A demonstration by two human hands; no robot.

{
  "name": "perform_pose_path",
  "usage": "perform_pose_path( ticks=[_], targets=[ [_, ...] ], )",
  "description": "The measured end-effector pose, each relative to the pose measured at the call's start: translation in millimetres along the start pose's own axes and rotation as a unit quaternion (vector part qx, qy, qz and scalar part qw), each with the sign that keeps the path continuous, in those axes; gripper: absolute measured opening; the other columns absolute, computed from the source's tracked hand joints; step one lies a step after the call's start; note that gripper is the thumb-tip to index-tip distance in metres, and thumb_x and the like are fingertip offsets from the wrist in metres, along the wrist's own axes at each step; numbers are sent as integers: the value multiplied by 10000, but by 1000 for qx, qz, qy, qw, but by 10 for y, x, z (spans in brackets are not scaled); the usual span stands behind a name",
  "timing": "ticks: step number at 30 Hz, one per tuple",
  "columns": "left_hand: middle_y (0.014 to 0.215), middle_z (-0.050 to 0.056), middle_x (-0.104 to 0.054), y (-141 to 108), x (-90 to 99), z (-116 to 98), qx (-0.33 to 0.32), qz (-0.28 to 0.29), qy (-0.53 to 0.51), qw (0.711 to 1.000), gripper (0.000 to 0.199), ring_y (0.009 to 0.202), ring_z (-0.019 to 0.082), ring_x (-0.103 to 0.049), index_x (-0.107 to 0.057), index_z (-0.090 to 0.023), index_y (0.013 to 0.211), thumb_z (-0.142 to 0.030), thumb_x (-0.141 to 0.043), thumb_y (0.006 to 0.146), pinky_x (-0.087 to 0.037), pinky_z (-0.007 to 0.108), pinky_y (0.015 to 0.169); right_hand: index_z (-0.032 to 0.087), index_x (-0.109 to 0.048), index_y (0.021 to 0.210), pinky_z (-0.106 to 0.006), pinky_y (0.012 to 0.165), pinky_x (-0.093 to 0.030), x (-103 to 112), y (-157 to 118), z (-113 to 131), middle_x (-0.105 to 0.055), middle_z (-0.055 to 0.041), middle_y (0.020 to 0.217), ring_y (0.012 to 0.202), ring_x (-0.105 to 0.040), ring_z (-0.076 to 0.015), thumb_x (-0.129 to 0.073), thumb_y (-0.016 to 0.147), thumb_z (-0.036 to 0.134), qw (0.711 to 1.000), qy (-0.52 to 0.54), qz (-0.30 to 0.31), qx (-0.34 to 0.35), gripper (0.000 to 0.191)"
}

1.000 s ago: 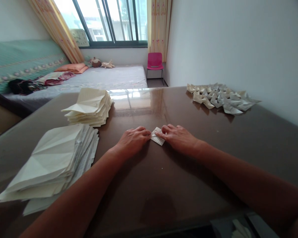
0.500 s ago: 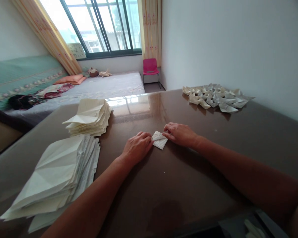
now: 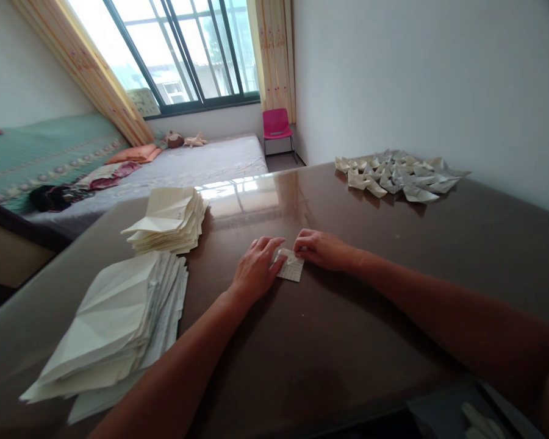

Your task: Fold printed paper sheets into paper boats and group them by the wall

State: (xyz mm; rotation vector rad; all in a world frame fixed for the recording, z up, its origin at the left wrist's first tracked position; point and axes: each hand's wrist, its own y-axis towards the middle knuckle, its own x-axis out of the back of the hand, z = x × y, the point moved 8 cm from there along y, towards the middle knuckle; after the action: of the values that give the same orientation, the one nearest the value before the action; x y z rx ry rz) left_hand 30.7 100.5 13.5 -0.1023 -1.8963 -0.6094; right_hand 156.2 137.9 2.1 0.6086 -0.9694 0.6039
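A small square of folded paper (image 3: 292, 268) with lines of print lies on the brown table in front of me. My left hand (image 3: 258, 263) is at its left side, with the thumb on the paper and the other fingers stretched out apart from it. At the paper's upper right edge, my right hand (image 3: 319, 248) has its fingers curled together in a pinch on it. The fingers partly cover the paper's upper part.
Two stacks of creased paper, one cream (image 3: 167, 222) and one whiter (image 3: 105, 323), stand to the left on the glossy table (image 3: 256, 366). Several folded paper boats (image 3: 400, 174) cluster at the far right by the wall. Beyond are a bed (image 3: 224, 155) and a pink chair (image 3: 277, 125).
The paper square has turned and shifted slightly toward me and to the left. My left fingers have spread and lifted off it, while my right hand has moved a little left.
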Motion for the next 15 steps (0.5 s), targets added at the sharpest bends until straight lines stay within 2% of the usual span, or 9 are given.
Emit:
perform_pose_path(
  ticks=[3,7,9,11,13,15],
  targets=[
    [923,26,-650,5,-44,22,2,32,-34,999,191,860,184,-594,-633,-240,991,-320,-488,897,-460,310,781,206,-651,906,-234,710,-385,-1,-3,44,-614,-39,979,796,-569,-131,-536,891,294,1000,3,-17,13,145],
    [722,-5,-627,9,-97,261,109,23,-154,982,125,669,145,-591,-619,-209,882,-297,-538,843,-476,282,659,176,-614,957,-241,680,-387,69,14,-132,-654,-41,867,748,-580,-142,-546,886,352,995,36,-59,-73,202],
    [701,-10,-617,-7,-156,403,184,5,-274,944,118,648,143,-603,-579,-192,865,-296,-568,809,-500,273,606,169,-613,941,-242,646,-382,90,16,-185,-662,-36,797,713,-584,-145,-513,899,409,990,64,-58,-110,263],
    [738,-8,-613,-26,-221,480,237,-15,-393,888,165,663,141,-616,-532,-183,857,-302,-608,771,-529,270,576,168,-619,906,-242,618,-381,94,17,-161,-667,-36,776,684,-583,-142,-488,898,480,987,97,-43,-124,339],
    [771,-11,-598,-38,-244,498,262,-40,-465,844,224,693,130,-616,-499,-178,845,-306,-650,739,-557,280,605,167,-624,879,-240,610,-394,102,13,-92,-674,-35,781,677,-584,-139,-492,876,535,983,130,-37,-127,391],
    [777,-18,-580,-52,-235,488,276,-64,-493,822,258,710,116,-610,-480,-172,834,-304,-673,726,-568,287,657,169,-628,865,-241,612,-411,112,4,-23,-678,-31,782,680,-589,-138,-502,857,560,978,154,-48,-130,411]
  ],
)
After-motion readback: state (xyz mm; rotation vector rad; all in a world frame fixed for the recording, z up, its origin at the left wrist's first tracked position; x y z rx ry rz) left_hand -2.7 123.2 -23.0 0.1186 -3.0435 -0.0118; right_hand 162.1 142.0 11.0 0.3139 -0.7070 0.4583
